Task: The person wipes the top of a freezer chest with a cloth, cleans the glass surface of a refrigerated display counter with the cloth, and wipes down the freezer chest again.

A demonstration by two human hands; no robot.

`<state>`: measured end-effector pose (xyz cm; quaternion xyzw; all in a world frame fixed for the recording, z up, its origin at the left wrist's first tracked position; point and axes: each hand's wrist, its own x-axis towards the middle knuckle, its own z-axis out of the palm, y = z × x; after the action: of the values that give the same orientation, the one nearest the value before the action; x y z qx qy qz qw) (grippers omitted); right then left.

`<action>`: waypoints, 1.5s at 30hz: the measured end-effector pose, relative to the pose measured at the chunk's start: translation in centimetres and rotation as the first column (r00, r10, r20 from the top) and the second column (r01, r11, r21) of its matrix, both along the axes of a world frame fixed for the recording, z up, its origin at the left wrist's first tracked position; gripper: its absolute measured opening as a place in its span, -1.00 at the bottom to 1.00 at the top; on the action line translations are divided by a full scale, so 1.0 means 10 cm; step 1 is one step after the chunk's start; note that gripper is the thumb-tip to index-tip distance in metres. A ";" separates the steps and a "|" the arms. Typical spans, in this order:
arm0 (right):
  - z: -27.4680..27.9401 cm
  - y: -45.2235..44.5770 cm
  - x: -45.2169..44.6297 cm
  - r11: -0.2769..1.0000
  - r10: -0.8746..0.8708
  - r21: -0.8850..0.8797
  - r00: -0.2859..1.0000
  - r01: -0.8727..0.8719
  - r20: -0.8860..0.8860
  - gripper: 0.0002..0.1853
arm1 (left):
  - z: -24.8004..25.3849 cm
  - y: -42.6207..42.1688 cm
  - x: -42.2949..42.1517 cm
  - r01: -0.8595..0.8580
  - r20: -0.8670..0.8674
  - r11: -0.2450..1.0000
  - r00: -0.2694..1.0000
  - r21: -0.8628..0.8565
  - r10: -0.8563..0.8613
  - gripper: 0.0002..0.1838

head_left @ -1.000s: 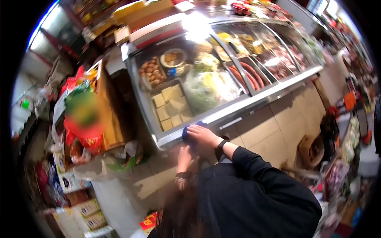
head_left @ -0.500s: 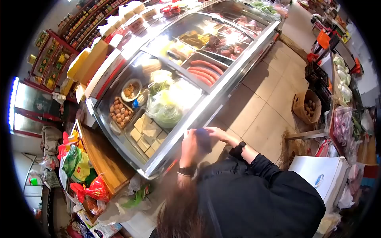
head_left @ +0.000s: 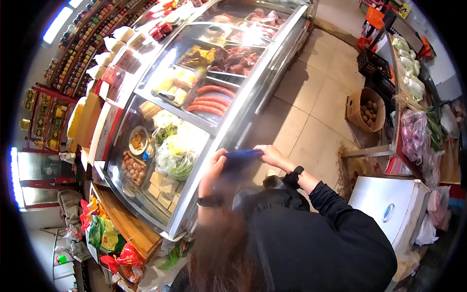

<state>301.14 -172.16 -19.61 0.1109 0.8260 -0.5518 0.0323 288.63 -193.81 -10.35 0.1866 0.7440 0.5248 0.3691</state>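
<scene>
A dark blue cloth (head_left: pixel 242 159), smeared by motion, stretches between my two hands in front of the display case (head_left: pixel 221 127). Its left end is in my left hand (head_left: pixel 212 168), closed with the thumb up beside the case's metal edge. My right hand (head_left: pixel 270 155) pinches the other end over the tiled floor. Behind the glass lie red sausages (head_left: pixel 210 101), bagged greens (head_left: pixel 176 155), eggs (head_left: pixel 132 169) and pale tofu blocks (head_left: pixel 160 187). Long hair hides part of my left forearm.
A wooden counter (head_left: pixel 127 211) with bagged goods adjoins the case on the left. To the right stand a white chest-like box (head_left: pixel 384 207), a vegetable table (head_left: pixel 411 158) and a carton of potatoes (head_left: pixel 351 109). Tiled floor (head_left: pixel 296 114) runs between case and table.
The blue cloth has gone from bunched between my hands to spread wide. My hands have moved apart, and the view has shifted, so the case appears further left.
</scene>
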 end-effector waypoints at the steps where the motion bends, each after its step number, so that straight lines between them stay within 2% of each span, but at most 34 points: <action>1: -0.03 0.10 0.00 0.996 -0.021 -0.089 0.993 0.031 0.113 -0.64 | 0.03 0.02 -0.10 0.127 -0.153 0.991 0.979 -0.037 -0.131 -0.80; 2: -0.05 0.18 0.00 0.995 -0.026 -0.095 0.993 0.037 0.117 -0.64 | -0.03 0.02 -0.23 0.209 -0.143 0.976 0.966 -0.058 -0.216 -0.76; 4: -0.09 0.31 -0.04 0.995 -0.049 -0.083 0.999 0.048 -0.004 -0.63 | 0.22 0.12 -0.32 0.267 -0.058 0.960 0.960 -0.084 -0.272 -0.74; 5: -0.11 0.36 -0.10 0.998 -0.029 -0.062 0.999 0.026 -0.040 -0.62 | 0.17 0.10 -0.48 0.362 -0.078 0.908 0.920 -0.212 -0.385 -0.68; 6: -0.08 0.40 -0.18 0.997 -0.040 -0.070 0.998 0.037 -0.040 -0.62 | 0.19 0.09 -0.61 0.406 -0.080 0.868 0.892 -0.286 -0.444 -0.46; 7: -0.03 0.44 -0.28 0.999 0.019 -0.044 0.999 -0.020 -0.027 -0.62 | 0.22 0.08 -0.75 0.417 -0.076 0.861 0.887 -0.293 -0.455 -0.46; 9: -0.02 0.49 -0.51 0.995 0.098 0.020 0.993 -0.097 -0.065 -0.63 | 0.28 0.07 -1.02 0.348 -0.086 0.849 0.907 -0.397 -0.412 -0.38; 10: -0.05 0.51 -0.67 0.989 0.146 -0.030 0.989 -0.146 -0.011 -0.66 | 0.24 0.05 -1.16 0.238 -0.203 0.872 0.915 -0.428 -0.349 -0.45; 12: -0.11 0.51 -0.95 0.981 0.195 0.021 0.965 -0.194 -0.175 -0.68 | 0.17 0.06 -1.59 0.217 -0.297 0.882 0.885 -0.418 -0.359 -0.58; 14: -0.28 0.56 -1.28 0.957 0.283 0.013 0.921 -0.290 -0.267 -0.70 | 0.14 0.21 -1.93 0.157 -0.307 0.904 0.905 -0.398 -0.293 -0.65; 15: -0.21 0.60 -1.40 0.950 0.307 0.036 0.915 -0.309 -0.263 -0.73 | 0.08 0.28 -2.10 0.137 -0.371 0.906 0.880 -0.400 -0.297 -0.68; 16: -0.17 0.64 -1.56 0.915 0.396 0.164 0.899 -0.368 -0.190 -0.76 | -0.05 0.34 -2.26 0.065 -0.448 0.908 0.854 -0.414 -0.265 -0.69; 18: -0.08 0.77 -1.72 0.916 0.395 0.171 0.895 -0.364 -0.208 -0.78 | -0.27 0.53 -2.51 -0.086 -0.582 0.881 0.780 -0.465 -0.231 -0.71; 19: -0.18 0.81 -1.81 0.917 0.392 0.166 0.898 -0.364 -0.198 -0.77 | -0.29 0.67 -2.61 -0.070 -0.601 0.857 0.742 -0.510 -0.297 -0.75; 20: -0.28 0.87 -1.92 0.919 0.388 0.162 0.901 -0.361 -0.192 -0.76 | -0.38 0.77 -2.69 -0.070 -0.602 0.866 0.746 -0.495 -0.284 -0.75; 21: 0.07 0.94 -2.00 0.885 0.379 0.314 0.924 -0.345 -0.054 -0.71 | -0.55 0.84 -2.79 -0.082 -0.630 0.876 0.726 -0.475 -0.274 -0.77; 22: 0.02 1.00 -2.10 0.893 0.363 0.315 0.928 -0.321 -0.084 -0.69 | -0.55 0.98 -2.87 -0.092 -0.657 0.883 0.705 -0.460 -0.269 -0.78; 24: -0.08 1.18 -2.22 0.880 0.357 0.343 0.934 -0.329 -0.022 -0.67 | -0.62 1.16 -2.99 -0.075 -0.690 0.887 0.658 -0.456 -0.300 -0.77; 26: -0.15 1.30 -2.29 0.868 0.344 0.386 0.939 -0.311 -0.017 -0.66 | -0.75 1.27 -3.03 -0.178 -0.778 0.873 0.556 -0.454 -0.292 -0.77; 27: -0.19 1.39 -2.35 0.851 0.330 0.442 0.943 -0.285 -0.028 -0.66 | -0.66 1.39 -2.96 -0.259 -0.783 0.828 0.545 -0.498 -0.300 -0.73; 28: -0.21 1.46 -2.41 0.852 0.330 0.439 0.943 -0.285 -0.029 -0.66 | -0.61 1.49 -2.89 -0.355 -0.797 0.776 0.526 -0.522 -0.295 -0.58; 30: -0.27 1.59 -2.48 0.848 0.290 0.456 0.957 -0.270 0.027 -0.66 | -0.68 1.66 -2.81 -0.579 -0.908 0.727 0.391 -0.367 -0.147 -0.41; 31: -0.31 1.67 -2.52 0.848 0.268 0.462 0.962 -0.258 0.045 -0.68 | -0.75 1.68 -2.79 -0.620 -0.895 0.679 0.428 -0.393 -0.126 -0.31; 32: -0.35 1.77 -2.55 0.849 0.274 0.457 0.961 -0.265 0.047 -0.68 | -0.85 1.72 -2.74 -0.674 -0.881 0.611 0.466 -0.416 -0.085 -0.30; 34: -0.35 1.99 -2.64 0.903 0.169 0.391 0.984 -0.178 0.056 -0.73 | -1.18 1.79 -2.67 -0.758 -0.889 0.498 0.454 -0.420 -0.059 -0.27; 35: -0.35 2.10 -2.70 0.903 0.140 0.401 0.988 -0.157 0.071 -0.72 | -1.33 1.83 -2.62 -0.746 -0.845 0.408 0.514 -0.526 -0.149 -0.22; 36: -0.37 2.22 -2.76 0.903 0.128 0.409 0.991 -0.134 0.041 -0.72 | -1.57 1.87 -2.57 -0.763 -0.838 0.349 0.518 -0.543 -0.173 -0.13; 38: -0.37 2.54 -2.90 0.919 0.127 0.380 0.992 -0.110 -0.021 -0.71 | -1.46 2.25 -2.39 -0.767 -0.817 0.297 0.568 -0.568 -0.098 -0.06; 39: -0.32 2.70 -2.95 0.932 0.096 0.357 0.991 -0.057 -0.093 -0.70 | -1.65 2.32 -2.37 -0.812 -0.864 0.298 0.485 -0.503 -0.135 -0.03; 40: -0.32 2.88 -3.01 0.928 0.108 0.367 0.991 -0.070 -0.084 -0.71 | -1.66 2.51 -2.35 -0.820 -0.857 0.249 0.497 -0.516 -0.139 -0.05; 42: -0.31 3.24 -3.13 0.922 0.094 0.387 0.983 -0.025 -0.160 -0.70 | -1.62 2.90 -2.40 -0.841 -0.869 0.219 0.479 -0.495 -0.124 -0.05; 43: -0.25 3.43 -3.17 0.925 0.084 0.378 0.990 -0.035 -0.113 -0.71 | -1.57 3.12 -2.43 -0.840 -0.868 0.227 0.491 -0.494 -0.074 -0.06; 44: -0.27 3.64 -3.21 0.947 0.047 0.322 0.984 0.012 -0.174 -0.73 | -1.45 3.37 -2.46 -0.836 -0.866 0.229 0.489 -0.499 -0.103 -0.07; 45: -0.35 3.83 -3.27 0.952 0.055 0.306 0.978 0.009 -0.200 -0.77 | -1.42 3.59 -2.53 -0.846 -0.890 0.290 0.452 -0.448 -0.059 -0.07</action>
<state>268.49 -133.87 -23.10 0.0473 0.9014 -0.4255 -0.0647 263.30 -157.89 -24.58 -0.0543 0.9899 -0.0063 -0.1305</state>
